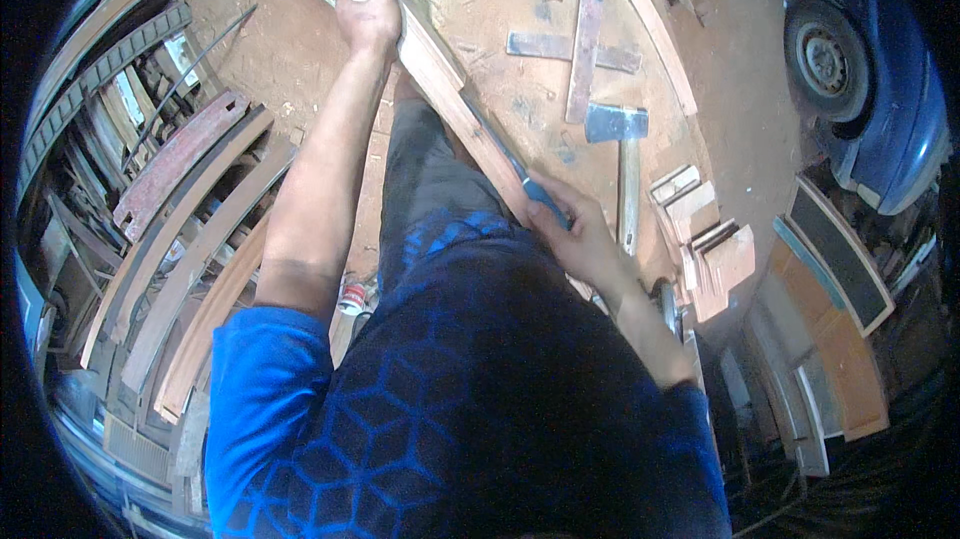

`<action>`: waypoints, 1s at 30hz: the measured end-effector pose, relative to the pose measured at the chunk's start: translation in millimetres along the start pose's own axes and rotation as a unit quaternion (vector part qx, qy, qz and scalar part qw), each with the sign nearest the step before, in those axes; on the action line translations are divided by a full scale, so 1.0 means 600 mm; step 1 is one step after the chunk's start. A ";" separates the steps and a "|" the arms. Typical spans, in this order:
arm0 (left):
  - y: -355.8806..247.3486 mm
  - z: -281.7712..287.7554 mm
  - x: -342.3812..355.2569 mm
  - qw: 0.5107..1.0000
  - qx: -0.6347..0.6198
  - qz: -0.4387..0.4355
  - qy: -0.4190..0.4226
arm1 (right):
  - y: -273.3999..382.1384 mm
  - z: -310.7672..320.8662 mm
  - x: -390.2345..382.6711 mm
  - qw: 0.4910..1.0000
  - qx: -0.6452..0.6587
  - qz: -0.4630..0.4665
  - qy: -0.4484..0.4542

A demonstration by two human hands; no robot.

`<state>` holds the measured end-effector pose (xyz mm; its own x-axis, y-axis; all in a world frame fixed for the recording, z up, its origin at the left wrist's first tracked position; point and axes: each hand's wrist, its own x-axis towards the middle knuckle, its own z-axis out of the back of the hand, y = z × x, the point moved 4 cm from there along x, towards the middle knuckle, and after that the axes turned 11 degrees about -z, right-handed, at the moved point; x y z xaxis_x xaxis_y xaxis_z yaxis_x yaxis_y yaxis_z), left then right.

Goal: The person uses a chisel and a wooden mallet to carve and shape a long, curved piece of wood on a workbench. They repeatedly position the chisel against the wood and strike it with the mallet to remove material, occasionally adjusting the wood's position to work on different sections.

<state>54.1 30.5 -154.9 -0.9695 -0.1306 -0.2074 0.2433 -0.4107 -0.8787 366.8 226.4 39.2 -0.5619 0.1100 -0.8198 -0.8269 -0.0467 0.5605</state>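
Currently your left hand (370, 19) grips the wooden board (440, 81), slanting upper-left to lower-right; your right hand (582, 237), nearer its lower end, grasps the blue-handled tool (546, 202) alongside.

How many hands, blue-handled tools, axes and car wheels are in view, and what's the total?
Hands, left and right: 2
Blue-handled tool: 1
Axe: 1
Car wheel: 1
Total: 5

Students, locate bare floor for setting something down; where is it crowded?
Bare floor lies between the curved wooden strip and car wheel; a lightly littered patch separates the left hand from the planks. Crowded: around the axe, with slats and offcuts.
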 end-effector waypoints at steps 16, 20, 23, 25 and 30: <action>-0.034 -0.005 -0.010 0.999 0.037 0.007 0.000 | -0.036 0.016 0.013 0.992 0.089 -0.050 0.070; -0.041 -0.002 -0.008 1.000 0.026 0.002 0.000 | -0.067 0.011 0.023 0.995 0.079 -0.011 0.061; -0.057 0.003 -0.025 0.999 0.041 0.016 -0.013 | -0.094 0.006 0.029 0.993 0.086 -0.041 0.073; -0.068 -0.002 -0.023 0.999 0.043 0.014 -0.005 | -0.104 0.020 0.021 0.997 0.046 -0.031 0.057; -0.059 0.002 -0.024 0.999 0.047 0.012 0.000 | -0.029 0.015 0.014 0.996 0.063 -0.025 0.054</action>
<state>59.3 45.9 -120.5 -0.9636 -0.1416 -0.2268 0.2673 -0.4910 -0.8291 376.9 237.0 23.4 -0.5245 0.0003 -0.8514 -0.8485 0.0828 0.5227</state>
